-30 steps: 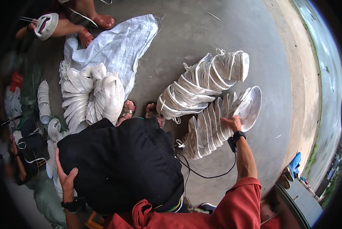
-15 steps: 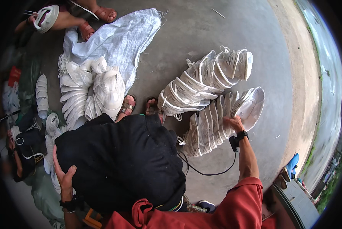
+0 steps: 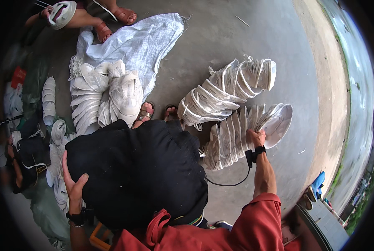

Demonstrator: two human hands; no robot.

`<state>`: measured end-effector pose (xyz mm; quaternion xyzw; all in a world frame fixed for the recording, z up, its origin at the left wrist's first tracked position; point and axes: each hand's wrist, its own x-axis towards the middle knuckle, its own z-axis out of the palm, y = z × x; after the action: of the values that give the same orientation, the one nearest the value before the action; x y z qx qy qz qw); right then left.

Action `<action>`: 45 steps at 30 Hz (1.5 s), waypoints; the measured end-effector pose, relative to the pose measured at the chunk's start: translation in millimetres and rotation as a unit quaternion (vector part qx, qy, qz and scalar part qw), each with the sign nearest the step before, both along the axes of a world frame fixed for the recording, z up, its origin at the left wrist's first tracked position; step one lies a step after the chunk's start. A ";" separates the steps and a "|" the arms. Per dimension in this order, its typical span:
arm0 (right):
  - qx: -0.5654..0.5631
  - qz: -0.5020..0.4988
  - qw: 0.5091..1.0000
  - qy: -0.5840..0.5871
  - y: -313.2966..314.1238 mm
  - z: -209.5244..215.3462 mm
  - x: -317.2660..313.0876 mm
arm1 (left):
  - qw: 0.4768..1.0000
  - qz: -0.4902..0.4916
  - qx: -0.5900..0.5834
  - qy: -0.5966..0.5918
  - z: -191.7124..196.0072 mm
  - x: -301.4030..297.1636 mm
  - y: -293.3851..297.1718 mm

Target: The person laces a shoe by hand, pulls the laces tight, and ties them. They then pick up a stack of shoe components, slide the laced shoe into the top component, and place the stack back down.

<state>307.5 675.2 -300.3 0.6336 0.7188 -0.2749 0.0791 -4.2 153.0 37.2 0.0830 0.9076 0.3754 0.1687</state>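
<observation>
My right hand [image 3: 256, 137] is closed on a row of nested white shoe uppers [image 3: 231, 144], gripping it near its right end, where the last upper [image 3: 279, 125] gapes open. The fingers' undersides are hidden. On the left, my left hand [image 3: 74, 187] lies against the side of the black cloth [image 3: 141, 171] over my lap, thumb and fingers apart, with nothing in it. A second nested row of white shoe uppers [image 3: 212, 96], wound with laces, lies on the floor just beyond the held row.
More white shoe uppers [image 3: 126, 98] are bunched at the left, beside a white woven sheet [image 3: 155, 44]. Another person's sandalled foot [image 3: 104, 31] is at that sheet's edge. A thin cable [image 3: 228, 184] hangs from my right wrist. Blue shoes [image 3: 318, 182] stand far right.
The view has shifted slightly. The held row's right end has come a little nearer to me, and its gap from the second row has widened. My left hand stays against the black cloth.
</observation>
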 end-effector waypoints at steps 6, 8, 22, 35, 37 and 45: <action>-0.075 -0.246 0.935 0.246 3.5 39.7 67.9 | 0.993 0.020 0.099 -0.054 5.6 11.1 -1.0; -0.070 -0.314 0.854 0.409 6.4 44.8 96.7 | 0.994 0.007 0.102 -0.031 0.4 13.9 -13.6; -0.333 -0.372 0.591 0.634 -26.9 160.1 168.0 | 0.992 -0.061 0.113 0.012 -2.1 33.6 -23.2; -0.401 -0.068 0.686 0.604 -181.3 398.1 22.9 | 0.881 -0.385 0.209 0.177 88.2 122.1 17.0; -0.406 -0.003 0.711 0.574 -212.0 428.2 1.0 | 0.868 -0.392 0.234 0.197 91.0 141.4 24.8; -0.279 0.135 0.798 0.516 -306.2 475.0 -42.9 | 0.820 -0.261 0.507 -0.053 93.3 147.6 -6.7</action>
<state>264.6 369.0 174.7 0.2445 0.6234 -0.7367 -0.0938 143.4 146.3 130.5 0.3709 0.5234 0.7279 0.2423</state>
